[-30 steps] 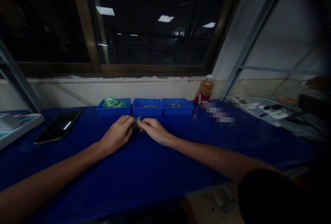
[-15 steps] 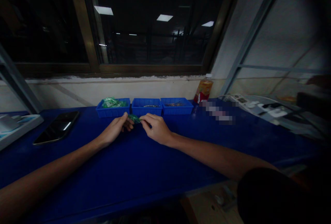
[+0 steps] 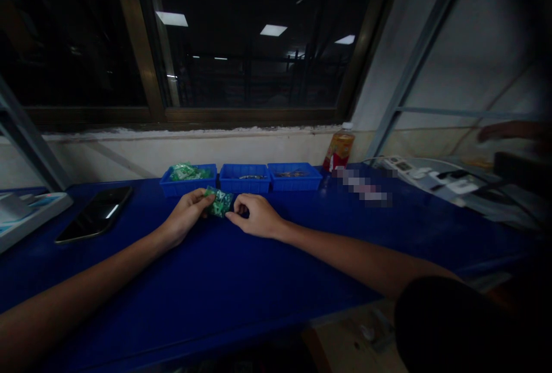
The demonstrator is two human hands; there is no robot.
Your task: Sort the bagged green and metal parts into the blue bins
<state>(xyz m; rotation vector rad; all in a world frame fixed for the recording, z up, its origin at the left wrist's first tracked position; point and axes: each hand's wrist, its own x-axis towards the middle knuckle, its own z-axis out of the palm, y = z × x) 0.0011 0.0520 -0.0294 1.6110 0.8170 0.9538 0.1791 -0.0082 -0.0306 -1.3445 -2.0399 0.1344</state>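
Dim light from ceiling panels reflected in a dark window (image 3: 250, 39) falls on a long blue bench (image 3: 241, 281) set against a pale wall. Both forearms reach forward across it and meet near its far edge, just short of three blue trays.

The left hand (image 3: 186, 216) pinches a small green packet (image 3: 219, 203) between thumb and fingertips, holding it slightly above the bench surface. The packet sits at the fingertips of that hand, on its right side, and its long axis runs roughly left to right, pointing toward the other hand. The right hand (image 3: 254, 215) rests on the bench with fingers curled in, its thumb and forefinger just beside the packet's right end; whether they actually touch the packet cannot be told in this light. The left hand is plainly the one carrying it, and the right is the nearer to its free end.

Directly behind the packet stands the left tray (image 3: 188, 184), which holds more green packets (image 3: 186, 172). The middle tray (image 3: 245, 179) and right tray (image 3: 295, 178) hold small dark items too dim to identify. A phone (image 3: 95, 213) lies face up well to the left, and a bottle (image 3: 339, 152) stands by the wall beyond the right tray.
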